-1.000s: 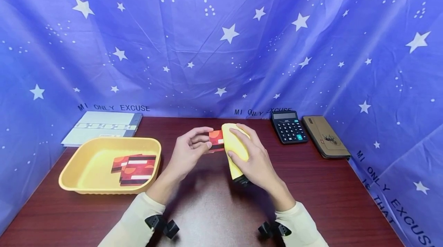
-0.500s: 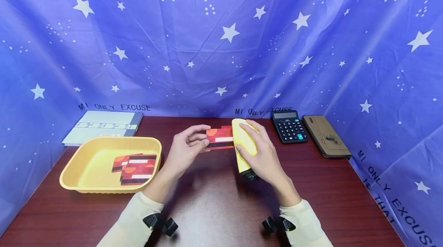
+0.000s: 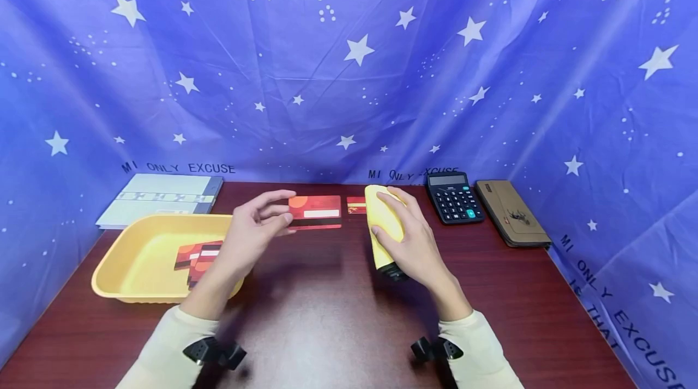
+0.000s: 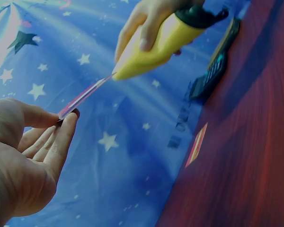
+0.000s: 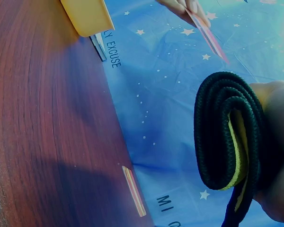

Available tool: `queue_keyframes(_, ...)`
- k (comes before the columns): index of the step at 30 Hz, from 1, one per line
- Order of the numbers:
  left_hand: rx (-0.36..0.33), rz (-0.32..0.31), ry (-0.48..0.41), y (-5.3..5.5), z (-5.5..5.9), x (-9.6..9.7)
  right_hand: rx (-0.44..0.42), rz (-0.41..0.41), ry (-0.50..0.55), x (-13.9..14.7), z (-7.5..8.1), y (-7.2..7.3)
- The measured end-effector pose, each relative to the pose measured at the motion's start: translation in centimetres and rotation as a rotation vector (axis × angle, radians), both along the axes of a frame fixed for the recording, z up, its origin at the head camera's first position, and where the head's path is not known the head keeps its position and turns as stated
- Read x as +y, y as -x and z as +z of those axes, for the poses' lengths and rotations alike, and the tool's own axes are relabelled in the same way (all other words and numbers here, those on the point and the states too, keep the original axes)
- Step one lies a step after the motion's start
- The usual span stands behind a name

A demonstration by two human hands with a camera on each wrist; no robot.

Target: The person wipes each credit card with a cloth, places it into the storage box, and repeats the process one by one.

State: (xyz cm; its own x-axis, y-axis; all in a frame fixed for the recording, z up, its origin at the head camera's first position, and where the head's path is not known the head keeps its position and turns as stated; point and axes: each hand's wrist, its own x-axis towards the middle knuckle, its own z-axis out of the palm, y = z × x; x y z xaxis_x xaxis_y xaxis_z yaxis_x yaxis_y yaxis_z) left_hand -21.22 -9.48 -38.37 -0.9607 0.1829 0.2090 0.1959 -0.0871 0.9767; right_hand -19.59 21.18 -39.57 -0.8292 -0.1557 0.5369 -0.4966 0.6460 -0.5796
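Between thumb and fingers, my left hand [image 3: 253, 228] pinches a red bank card [image 3: 317, 203] by its left edge, held above the table. A folded yellow cloth [image 3: 382, 226] with a black edging is gripped by my right hand [image 3: 411, 243], to the right of the card. In the head view a gap separates card and cloth. Layers of the fold show in the right wrist view, the black edging [image 5: 210, 137] facing the camera. On the table beyond lies another red card [image 3: 356, 205], partly covered by the cloth in the head view.
Left of my left hand stands a yellow plastic basin [image 3: 117, 283] with several red cards [image 3: 188, 252] inside, partly hidden by my forearm. Behind it lies a pale notebook [image 3: 158, 195]. A black calculator [image 3: 455, 198] and a brown wallet [image 3: 512, 213] sit at the back right.
My left hand has drawn the card leftward, out from the cloth, and now holds it apart. The right hand with the cloth shifted slightly right, then stayed. The card on the table has come into view.
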Motion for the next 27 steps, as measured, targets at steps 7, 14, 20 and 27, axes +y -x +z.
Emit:
queue_keyframes(7, 0.022, 0.047, 0.139, -0.4, 0.7, -3.6, 0.007, 0.003, -0.003, 0.1, -0.2, 0.0)
queue_keyframes(14, 0.018, 0.122, 0.270, -1.0, 0.9, -7.0, 0.004, 0.003, -0.009, 0.1, -0.2, 0.0)
queue_keyframes(20, 0.016, 0.147, 0.314, -1.1, 0.4, -10.2, 0.004, 0.005, -0.010, 0.0, -0.1, 0.0)
queue_keyframes(27, -0.039, 0.112, 0.213, -1.2, -0.3, -14.1, -0.002, 0.003, -0.013, -0.1, -0.2, 0.2)
